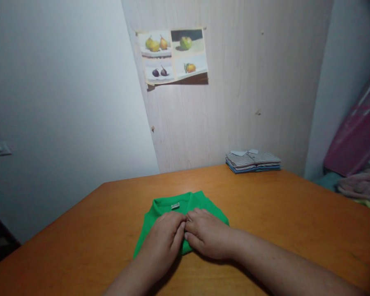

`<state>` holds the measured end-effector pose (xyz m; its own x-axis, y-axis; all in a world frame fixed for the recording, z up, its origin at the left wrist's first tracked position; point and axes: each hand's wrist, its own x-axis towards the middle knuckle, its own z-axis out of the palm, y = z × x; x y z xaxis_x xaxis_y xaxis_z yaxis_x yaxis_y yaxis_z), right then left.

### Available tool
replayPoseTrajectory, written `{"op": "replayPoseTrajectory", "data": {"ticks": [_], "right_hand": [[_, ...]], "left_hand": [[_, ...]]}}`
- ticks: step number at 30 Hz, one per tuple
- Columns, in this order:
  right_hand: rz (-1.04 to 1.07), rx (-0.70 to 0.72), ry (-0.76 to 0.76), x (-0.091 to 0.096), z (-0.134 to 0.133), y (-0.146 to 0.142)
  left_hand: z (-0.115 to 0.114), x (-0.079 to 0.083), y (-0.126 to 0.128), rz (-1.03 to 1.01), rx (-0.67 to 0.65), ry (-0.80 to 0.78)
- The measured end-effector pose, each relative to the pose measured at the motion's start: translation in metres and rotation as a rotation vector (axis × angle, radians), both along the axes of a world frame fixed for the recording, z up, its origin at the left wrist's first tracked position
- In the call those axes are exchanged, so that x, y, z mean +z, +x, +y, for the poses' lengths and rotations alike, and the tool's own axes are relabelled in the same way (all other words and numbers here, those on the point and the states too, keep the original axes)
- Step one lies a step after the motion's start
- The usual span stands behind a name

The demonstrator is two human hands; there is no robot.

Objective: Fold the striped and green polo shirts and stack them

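Observation:
A folded green T-shirt (160, 213) lies on the orange wooden table (283, 213), collar and label facing away from me. My left hand (163, 238) rests flat on the shirt's middle, fingers stretched forward and together. My right hand (206, 232) lies beside it on the shirt's right part, palm down, fingers pointing left and touching the left hand's fingertips. Both hands press on the cloth and hold nothing.
A stack of folded striped shirts (253, 161) sits at the table's far edge against a pale wood panel (234, 102). A fruit picture (172, 55) hangs on that panel. Pink and other fabrics (357, 181) lie off the table to the right.

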<state>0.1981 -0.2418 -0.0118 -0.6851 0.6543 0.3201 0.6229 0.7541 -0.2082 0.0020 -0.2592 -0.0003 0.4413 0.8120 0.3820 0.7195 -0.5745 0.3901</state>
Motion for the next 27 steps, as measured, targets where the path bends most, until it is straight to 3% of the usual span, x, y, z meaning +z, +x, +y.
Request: {"op": "replayPoseTrajectory", "data": {"ticks": [2,6,12,17,22,27], "right_hand": [[0.057,0.039,-0.020,-0.002,0.004,0.002],[0.265,0.088,-0.121,-0.004,0.015,0.010],[0.576,-0.261,-0.013,-0.004,0.039,0.033],[0.373,-0.333,-0.030,-0.010,0.045,0.038],[0.057,-0.294,-0.296,-0.018,0.041,0.034],[0.047,-0.316,-0.331,-0.017,0.045,0.040]], "left_hand": [[0.005,-0.010,0.001,-0.044,-0.055,-0.045],[0.010,-0.029,-0.005,0.066,-0.021,-0.064],[0.006,-0.027,-0.004,0.250,0.056,-0.005],[0.002,-0.021,-0.001,0.324,0.096,-0.067],[0.001,-0.023,-0.001,0.379,0.157,-0.093],[-0.001,-0.022,-0.001,0.421,0.186,-0.125]]}}
